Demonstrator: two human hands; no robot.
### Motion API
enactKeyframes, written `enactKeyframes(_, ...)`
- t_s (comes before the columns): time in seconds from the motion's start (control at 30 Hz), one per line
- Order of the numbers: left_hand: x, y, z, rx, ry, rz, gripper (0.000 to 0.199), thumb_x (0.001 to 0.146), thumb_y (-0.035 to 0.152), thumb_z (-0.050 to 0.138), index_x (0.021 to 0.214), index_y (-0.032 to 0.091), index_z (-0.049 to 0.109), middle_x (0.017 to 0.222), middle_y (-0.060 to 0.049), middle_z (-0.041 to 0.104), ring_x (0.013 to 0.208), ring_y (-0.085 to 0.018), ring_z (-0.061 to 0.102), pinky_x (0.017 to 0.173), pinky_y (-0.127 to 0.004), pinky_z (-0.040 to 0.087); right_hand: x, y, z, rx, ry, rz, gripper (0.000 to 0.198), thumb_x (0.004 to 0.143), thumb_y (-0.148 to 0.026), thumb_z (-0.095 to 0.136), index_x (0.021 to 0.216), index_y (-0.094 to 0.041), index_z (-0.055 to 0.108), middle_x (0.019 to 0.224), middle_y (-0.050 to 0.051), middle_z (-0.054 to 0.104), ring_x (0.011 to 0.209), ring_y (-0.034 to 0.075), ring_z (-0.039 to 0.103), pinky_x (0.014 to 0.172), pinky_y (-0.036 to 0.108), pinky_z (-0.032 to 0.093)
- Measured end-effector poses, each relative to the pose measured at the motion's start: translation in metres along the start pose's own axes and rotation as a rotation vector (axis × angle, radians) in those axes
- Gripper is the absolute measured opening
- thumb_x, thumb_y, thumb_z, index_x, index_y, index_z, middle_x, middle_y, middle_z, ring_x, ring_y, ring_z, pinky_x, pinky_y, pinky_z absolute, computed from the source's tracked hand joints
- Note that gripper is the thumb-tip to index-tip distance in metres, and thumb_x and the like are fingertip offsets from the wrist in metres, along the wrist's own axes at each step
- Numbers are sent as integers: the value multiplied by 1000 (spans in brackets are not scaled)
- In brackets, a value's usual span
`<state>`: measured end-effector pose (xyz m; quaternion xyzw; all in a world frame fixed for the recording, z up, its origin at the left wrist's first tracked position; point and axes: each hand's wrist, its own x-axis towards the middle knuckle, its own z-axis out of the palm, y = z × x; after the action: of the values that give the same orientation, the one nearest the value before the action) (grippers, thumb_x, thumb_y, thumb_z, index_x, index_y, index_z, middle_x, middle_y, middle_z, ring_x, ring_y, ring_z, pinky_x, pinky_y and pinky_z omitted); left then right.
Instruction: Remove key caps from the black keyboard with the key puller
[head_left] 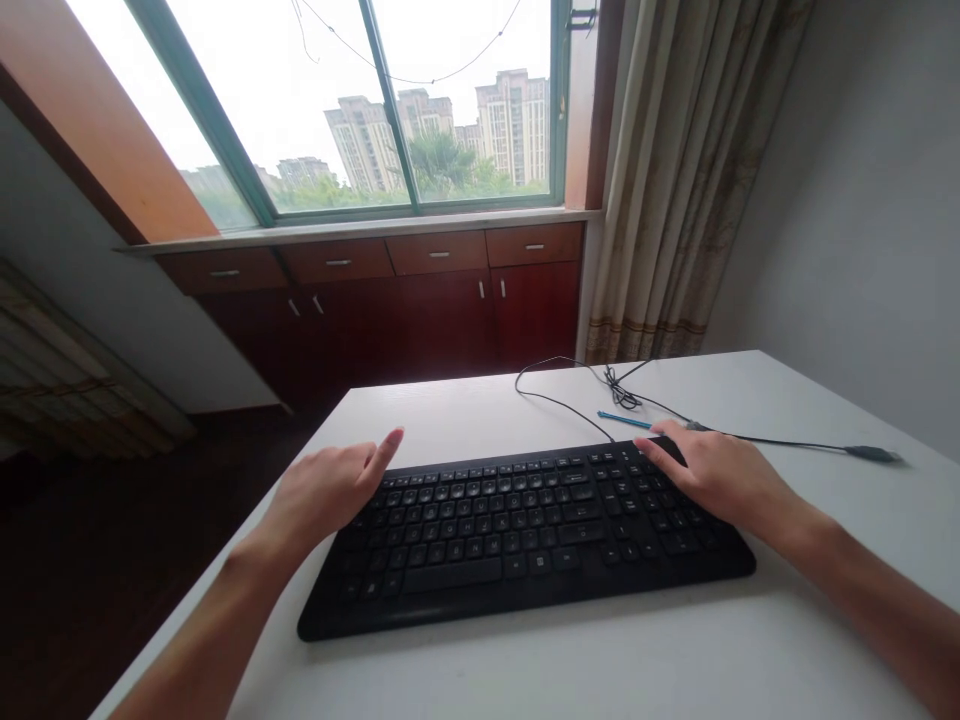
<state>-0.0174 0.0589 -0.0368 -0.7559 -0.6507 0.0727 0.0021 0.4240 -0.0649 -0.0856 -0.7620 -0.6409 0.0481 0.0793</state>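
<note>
A black keyboard [480, 540] lies on the white table in front of me, turned slightly. At its far left corner is my left hand [330, 490], closed against the edge with its thumb sticking up; the other fingers are mostly hidden. My right hand [701, 465] grips the far right side, thumb over the keys and fingers beyond the edge. Just past the right fingers lies a thin blue stick-like tool [624, 419], its near end hidden by the hand. The keyboard's thin black cable [566, 405] runs off the far edge into a loose bundle [621, 388].
The white table [487, 670] ends at a far edge and a left edge. A cable with a dark plug [870, 454] lies at the right. Beyond stand red-brown cabinets [420, 310] under a window, with a curtain [667, 180] and a grey wall at the right.
</note>
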Motion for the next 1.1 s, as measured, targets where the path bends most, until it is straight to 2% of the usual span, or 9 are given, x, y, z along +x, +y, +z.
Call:
enactKeyframes(0.1,1,2,0,3,8,-31,90,96,77,0,87,25,72,95,-12,73,97,-40,68,83,-45,42,0,0,0,88,-28,21,66,101,-71,20,127,-27,61,95,9,79,96,35,74,76,41,50)
enactKeyframes(0.23,0,3,2,-19,26,-54,90,96,77,-1,97,27,74,97,-13,74,98,-41,68,83,-44,41,1,2,-1,91,-22,55,70,100,-74,20,131,-26,61,93,9,79,96,36,74,78,42,51)
enactKeyframes(0.53,-2,5,6,6,76,-21,88,97,76,1,82,25,70,87,-11,73,93,-39,69,76,-41,41,5,12,4,-7,31,64,67,101,-70,20,124,-26,65,71,7,73,77,33,72,64,37,43)
enactKeyframes(0.63,-3,6,4,36,69,-30,87,97,75,3,88,25,74,89,-13,74,92,-40,70,77,-42,42,6,18,-2,-90,123,108,60,102,-65,24,119,-28,68,68,6,70,69,31,68,59,35,37)
enactKeyframes(0.73,-5,6,0,31,59,-74,90,96,77,5,94,24,77,94,-16,75,91,-42,70,78,-45,42,5,25,-12,-126,248,160,50,100,-61,36,107,-27,71,72,7,72,66,29,65,56,35,34)
enactKeyframes(0.8,-6,6,-2,25,64,-100,91,95,79,4,93,23,76,95,-17,74,90,-43,69,78,-47,43,5,31,-16,-126,282,170,47,97,-61,41,99,-26,72,76,7,73,65,27,64,55,35,33)
enactKeyframes(0.93,-8,9,-5,34,98,-123,90,95,79,4,88,23,74,92,-17,73,89,-43,69,76,-46,41,5,43,-17,-104,218,184,50,93,-65,43,93,-25,72,84,9,75,68,28,65,56,37,37)
enactKeyframes(1.1,-10,15,-3,55,175,-104,81,98,75,10,77,22,67,85,-13,72,81,-36,67,68,-38,34,4,59,-17,-60,84,188,63,86,-80,46,94,-23,72,97,12,77,79,32,70,59,40,42)
